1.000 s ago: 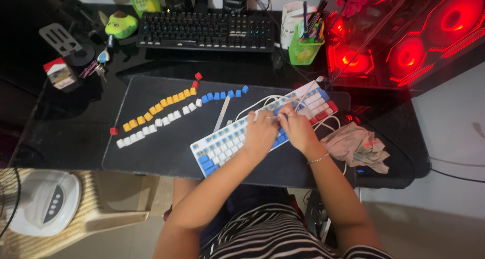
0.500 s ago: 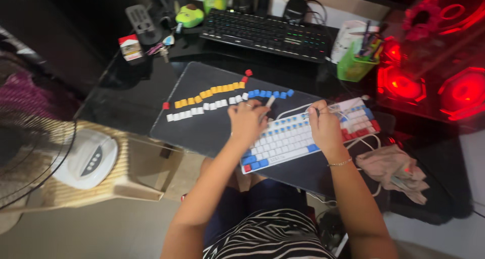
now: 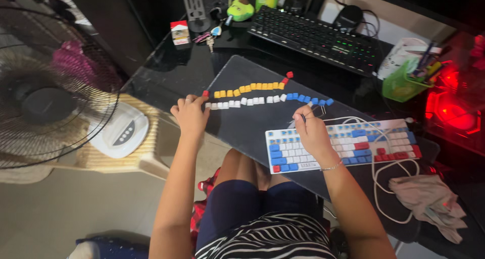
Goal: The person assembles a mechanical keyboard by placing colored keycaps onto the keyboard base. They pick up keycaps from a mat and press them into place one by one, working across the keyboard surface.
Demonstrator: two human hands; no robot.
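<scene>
My left hand (image 3: 191, 115) rests at the left end of a row of white keycaps (image 3: 242, 102), its fingertips next to a red keycap (image 3: 205, 93); whether it pinches a keycap is hidden. A row of yellow keycaps (image 3: 247, 88) lies above it, and blue keycaps (image 3: 308, 98) continue the line to the right. My right hand (image 3: 311, 134) lies on the upper left part of a white, blue and red keyboard (image 3: 353, 145). It grips a thin wire keycap puller (image 3: 303, 118). All of this sits on a black desk mat (image 3: 237, 72).
A floor fan (image 3: 45, 92) and a white device on a stool (image 3: 118, 133) stand at the left. At the back are a black keyboard (image 3: 316, 37), keys (image 3: 209, 37) and a green pen cup (image 3: 401, 85). A crumpled cloth (image 3: 429, 201) lies right, near a red-lit case (image 3: 454, 110).
My left hand left the keyboard and travelled left along the keycap rows to their left end. The right hand stayed on the keyboard with the puller. The view swung left, showing the fan.
</scene>
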